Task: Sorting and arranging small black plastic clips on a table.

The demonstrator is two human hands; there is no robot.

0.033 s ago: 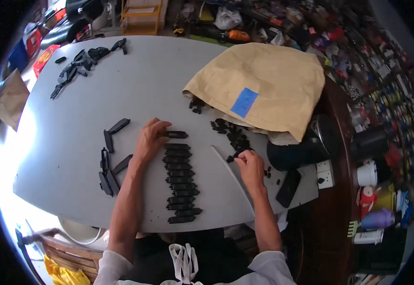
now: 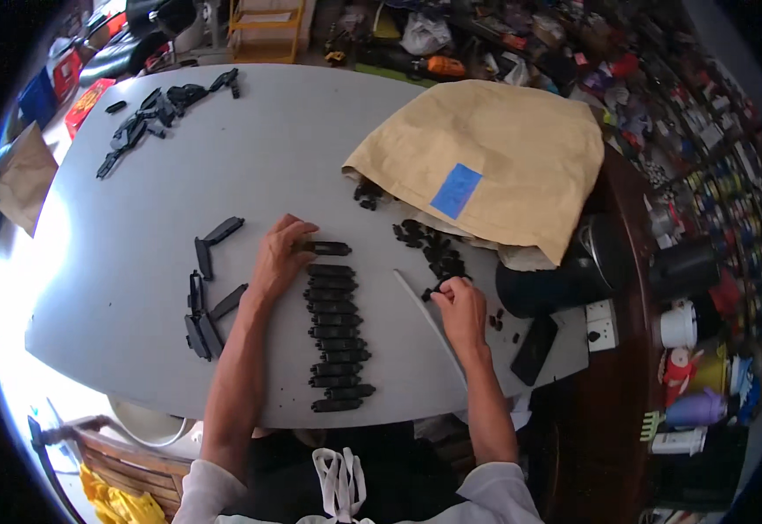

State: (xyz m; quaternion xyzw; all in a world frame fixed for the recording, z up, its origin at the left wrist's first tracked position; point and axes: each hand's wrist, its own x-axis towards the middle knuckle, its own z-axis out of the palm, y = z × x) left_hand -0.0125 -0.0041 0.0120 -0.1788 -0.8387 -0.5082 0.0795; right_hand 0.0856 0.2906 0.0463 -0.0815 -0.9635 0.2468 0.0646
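Observation:
My left hand [image 2: 283, 255] is closed at the end of a narrow black plastic piece [image 2: 332, 249], which lies at the far end of a column of similar black pieces [image 2: 335, 320] on the grey table. My right hand [image 2: 461, 316] has its thumb and fingers pinched together at the near edge of a heap of small black parts [image 2: 440, 255]. What those fingertips hold, if anything, is too small to make out. A thin pale strip [image 2: 429, 320] lies just left of the right hand. Several loose black pieces [image 2: 210, 318] rest left of my left forearm.
A beige cloth sack [image 2: 503, 157] with a blue patch spreads over the table's right side. Beside it are a black cylindrical container [image 2: 534, 290], a dark phone-like slab [image 2: 535, 349] and a white socket block [image 2: 601, 325]. More black pieces [image 2: 164, 109] lie at the far left.
The view has shifted very slightly. Both hands stay at the same places, the left at the black plastic piece and the right at the heap of small parts.

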